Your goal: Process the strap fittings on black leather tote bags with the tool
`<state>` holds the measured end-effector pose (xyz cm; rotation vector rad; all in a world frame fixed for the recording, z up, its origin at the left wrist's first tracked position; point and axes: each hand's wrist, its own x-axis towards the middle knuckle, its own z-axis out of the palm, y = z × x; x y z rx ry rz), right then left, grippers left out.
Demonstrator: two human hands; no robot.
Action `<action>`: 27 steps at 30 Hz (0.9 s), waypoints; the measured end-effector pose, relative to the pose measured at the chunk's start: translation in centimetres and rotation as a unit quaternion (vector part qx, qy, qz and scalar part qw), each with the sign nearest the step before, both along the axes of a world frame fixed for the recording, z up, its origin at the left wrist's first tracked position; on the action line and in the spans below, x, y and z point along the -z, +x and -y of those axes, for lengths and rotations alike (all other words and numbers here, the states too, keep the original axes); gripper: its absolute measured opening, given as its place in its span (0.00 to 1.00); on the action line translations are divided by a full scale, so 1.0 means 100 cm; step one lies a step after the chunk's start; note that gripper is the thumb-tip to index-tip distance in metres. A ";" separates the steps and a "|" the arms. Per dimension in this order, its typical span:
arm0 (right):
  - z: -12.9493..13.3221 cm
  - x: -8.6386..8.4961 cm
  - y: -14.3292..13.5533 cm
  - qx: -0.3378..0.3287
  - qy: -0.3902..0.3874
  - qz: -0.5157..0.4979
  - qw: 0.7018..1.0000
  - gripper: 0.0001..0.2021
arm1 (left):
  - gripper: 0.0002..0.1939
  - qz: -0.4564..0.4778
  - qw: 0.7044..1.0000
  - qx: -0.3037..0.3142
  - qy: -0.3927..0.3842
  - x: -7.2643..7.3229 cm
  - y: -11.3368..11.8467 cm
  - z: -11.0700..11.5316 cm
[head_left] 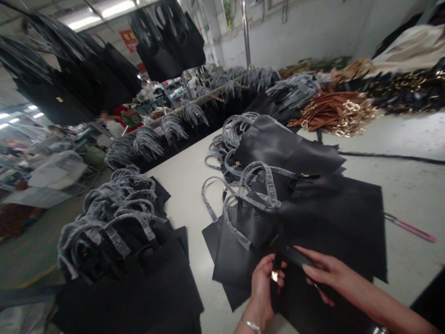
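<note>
At the near edge of the table both hands work over a black leather bag panel [295, 297]. My left hand [262, 287], a bracelet at its wrist, is closed on black material, with a shiny gold metal piece [274, 276] showing at its fingers. Whether that is a fitting or a ring I cannot tell. Close by on the right, my right hand [325, 271] grips a long dark piece [295, 256] between thumb and fingers; its kind is unclear. Just beyond lie black bag panels [248, 227] with plastic-wrapped handles [267, 185].
Another stack of black bag panels [139, 287] with wrapped handles lies left. Brown straps with gold clasps [337, 113] are piled at the back right. Pink-handled tool [413, 229] rests on the white table [410, 185]. Black bags [170, 41] hang overhead.
</note>
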<state>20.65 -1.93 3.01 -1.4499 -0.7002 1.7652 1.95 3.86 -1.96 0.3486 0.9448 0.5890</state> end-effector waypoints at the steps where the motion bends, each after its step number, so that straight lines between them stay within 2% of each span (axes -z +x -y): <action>1: -0.002 -0.002 0.001 0.016 -0.003 0.016 1.000 0.47 | 0.19 0.007 1.000 -0.004 -0.016 -0.001 0.002 0.002; 4: -0.001 -0.008 0.008 0.024 -0.006 0.038 0.999 0.45 | 0.17 0.000 1.000 -0.020 0.002 -0.003 0.008 0.009; 8: 0.020 -0.008 0.016 -0.007 -0.012 0.029 0.999 0.39 | 0.17 -0.069 0.989 -0.021 0.130 0.004 0.009 0.015; 13: 0.038 -0.007 0.011 -0.037 -0.064 0.003 0.997 0.41 | 0.18 -0.129 0.968 -0.011 0.216 0.016 0.004 0.018; 18: 0.024 -0.008 0.001 -0.040 -0.046 -0.027 0.998 0.40 | 0.14 -0.178 0.942 0.031 0.283 0.018 0.003 0.016; 21: 0.015 -0.008 0.002 -0.014 -0.024 -0.019 0.999 0.40 | 0.16 -0.189 0.939 0.033 0.286 0.017 0.004 0.016; 24: 0.016 -0.006 0.004 -0.032 -0.033 -0.016 0.999 0.39 | 0.17 -0.198 0.932 0.037 0.300 0.013 0.002 0.018; 26: 0.017 -0.005 0.005 -0.044 -0.041 -0.015 0.998 0.41 | 0.15 -0.220 0.914 0.084 0.332 0.009 -0.001 0.018; 27: 0.016 -0.004 0.005 -0.034 -0.039 -0.006 0.999 0.42 | 0.14 -0.247 0.893 0.112 0.358 0.006 -0.003 0.016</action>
